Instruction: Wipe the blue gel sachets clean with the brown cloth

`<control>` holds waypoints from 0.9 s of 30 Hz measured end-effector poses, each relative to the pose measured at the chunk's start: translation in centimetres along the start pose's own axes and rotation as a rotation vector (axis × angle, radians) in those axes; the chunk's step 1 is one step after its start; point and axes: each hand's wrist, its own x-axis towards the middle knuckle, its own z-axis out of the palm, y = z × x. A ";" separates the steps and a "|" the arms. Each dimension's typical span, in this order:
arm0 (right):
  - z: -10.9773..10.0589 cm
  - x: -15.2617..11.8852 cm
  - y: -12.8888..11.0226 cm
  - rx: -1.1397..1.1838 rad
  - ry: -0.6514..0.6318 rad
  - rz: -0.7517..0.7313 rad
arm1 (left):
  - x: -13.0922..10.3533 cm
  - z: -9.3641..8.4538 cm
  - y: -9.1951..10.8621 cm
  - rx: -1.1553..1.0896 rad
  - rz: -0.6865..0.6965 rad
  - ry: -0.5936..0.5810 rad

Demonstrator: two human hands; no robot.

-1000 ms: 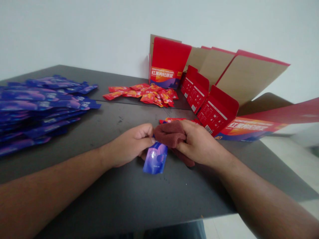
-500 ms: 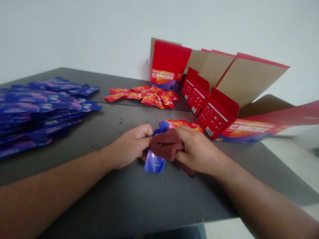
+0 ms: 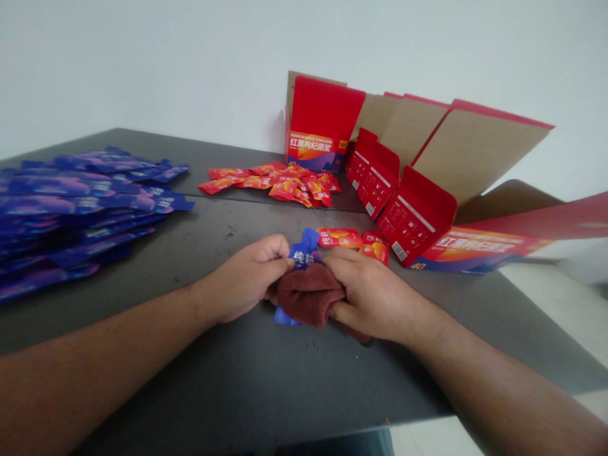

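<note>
Between my hands is a blue sachet [image 3: 303, 254] with white characters, its middle covered by a folded brown cloth [image 3: 311, 294]. My left hand [image 3: 251, 275] is closed, pinching the sachet's left edge between thumb and fingers. The cloth is gripped by my right hand [image 3: 368, 291], which presses it against the sachet's front. Only the sachet's top and its lower left corner show around the cloth. Just beyond my right hand, a red sachet [image 3: 339, 237] and another red sachet [image 3: 375, 247] lie on the dark table [image 3: 228, 392].
A large pile of blue sachets [image 3: 76, 202] covers the table's left side. Several red sachets [image 3: 285, 182] lie in a heap at the back. An open red carton [image 3: 327, 114] stands behind them, and more open cartons [image 3: 418, 215] line the right side, flaps raised.
The cloth in my right hand has moved down and slightly left over the blue sachet. The sachet's top print is now exposed, and most of its lower part is covered. My left hand has barely moved.
</note>
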 end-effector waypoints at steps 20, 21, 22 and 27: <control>0.1 -0.1 0.0 0.039 -0.053 -0.084 | 0.1 0.2 0.4 -0.069 -0.008 0.077; 0.1 -0.1 0.1 0.009 -0.021 -0.046 | 0.1 0.3 0.4 -0.084 -0.006 0.076; 0.0 -0.1 0.1 -0.014 0.001 -0.019 | 0.1 0.3 0.4 -0.094 -0.005 0.073; 0.0 -0.1 0.0 0.057 -0.104 -0.115 | 0.2 0.3 0.3 -0.053 -0.005 0.077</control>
